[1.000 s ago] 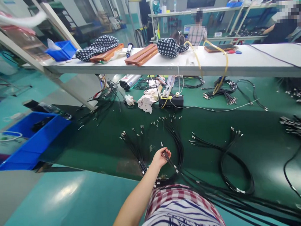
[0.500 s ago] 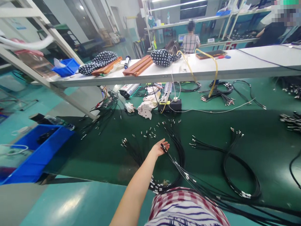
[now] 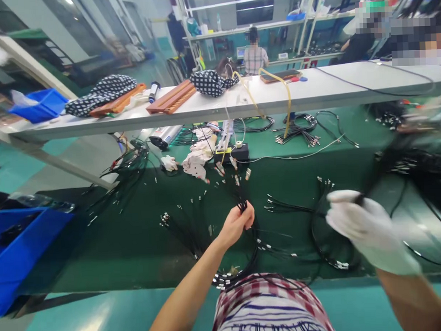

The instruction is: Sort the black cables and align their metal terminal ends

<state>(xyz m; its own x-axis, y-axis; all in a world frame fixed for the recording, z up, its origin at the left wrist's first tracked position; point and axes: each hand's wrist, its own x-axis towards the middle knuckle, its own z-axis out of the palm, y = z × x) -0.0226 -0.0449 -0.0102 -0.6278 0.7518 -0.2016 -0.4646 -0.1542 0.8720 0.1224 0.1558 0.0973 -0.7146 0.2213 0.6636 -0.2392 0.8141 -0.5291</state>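
The left hand (image 3: 239,223) grips a bunch of black cables (image 3: 242,202) over the green bench (image 3: 118,246); the gloved right hand (image 3: 356,227) is blurred, its grip unclear.

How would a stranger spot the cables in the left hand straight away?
Find the white shelf over the green table. On the table's near side, the bare left hand grips several black cables, metal tips pointing toward the shelf. Unlike the looped cables lying to their right, these are held.
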